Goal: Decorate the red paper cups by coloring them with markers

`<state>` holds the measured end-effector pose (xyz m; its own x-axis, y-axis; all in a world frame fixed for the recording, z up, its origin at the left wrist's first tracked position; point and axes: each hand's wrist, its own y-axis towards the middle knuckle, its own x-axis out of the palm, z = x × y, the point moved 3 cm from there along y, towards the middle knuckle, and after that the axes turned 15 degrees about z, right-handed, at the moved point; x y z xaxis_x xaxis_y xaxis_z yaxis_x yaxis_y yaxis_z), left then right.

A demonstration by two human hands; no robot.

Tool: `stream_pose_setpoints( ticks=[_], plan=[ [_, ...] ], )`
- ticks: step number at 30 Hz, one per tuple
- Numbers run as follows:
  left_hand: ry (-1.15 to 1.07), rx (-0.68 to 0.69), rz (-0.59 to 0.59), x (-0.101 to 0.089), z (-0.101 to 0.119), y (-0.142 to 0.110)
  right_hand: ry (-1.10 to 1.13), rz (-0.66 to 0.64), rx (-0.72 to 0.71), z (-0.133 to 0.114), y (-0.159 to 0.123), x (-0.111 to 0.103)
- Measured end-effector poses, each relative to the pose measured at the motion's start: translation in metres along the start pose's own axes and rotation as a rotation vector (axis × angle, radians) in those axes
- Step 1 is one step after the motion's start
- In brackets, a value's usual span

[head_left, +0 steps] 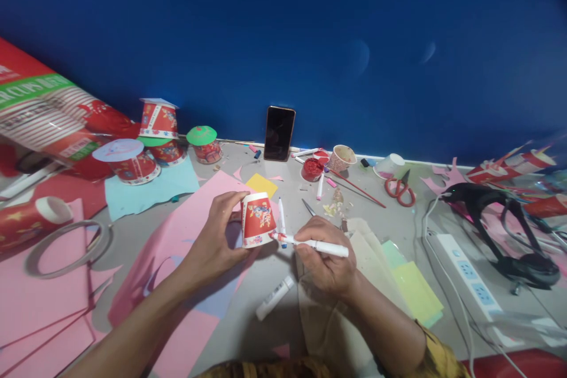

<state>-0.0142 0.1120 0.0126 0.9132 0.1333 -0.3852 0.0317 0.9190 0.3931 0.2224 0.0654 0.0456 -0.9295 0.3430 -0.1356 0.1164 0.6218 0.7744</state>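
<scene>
My left hand [221, 236] is closed round the side of a red paper cup [258, 218] with a printed figure and a white rim, held upside down above the table. Between the fingers of my right hand [325, 260] is a white marker [321, 245]. The marker's tip meets the cup near its lower right edge. Beneath the cup lies pink paper [195, 236]. Another marker [282, 218] rests just behind the cup, and a white glue stick or tube [274, 298] lies in front of it.
Decorated cups [133, 162] stand at the left beside a bag of paper cups [48, 112]. A phone [279, 133] leans on the blue wall. Scissors [400, 189], a power strip [469, 283] and a black headset-like frame [500, 230] lie to the right. A tape roll [64, 274] sits left.
</scene>
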Motion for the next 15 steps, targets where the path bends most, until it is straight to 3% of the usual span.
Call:
stream_pose_setpoints(
  ticks=[15],
  plan=[
    [0.038,0.031,-0.007,0.0014,-0.0009,-0.0012,0.029,-0.004,0.0,0.0002,0.0029,-0.0007]
  ],
)
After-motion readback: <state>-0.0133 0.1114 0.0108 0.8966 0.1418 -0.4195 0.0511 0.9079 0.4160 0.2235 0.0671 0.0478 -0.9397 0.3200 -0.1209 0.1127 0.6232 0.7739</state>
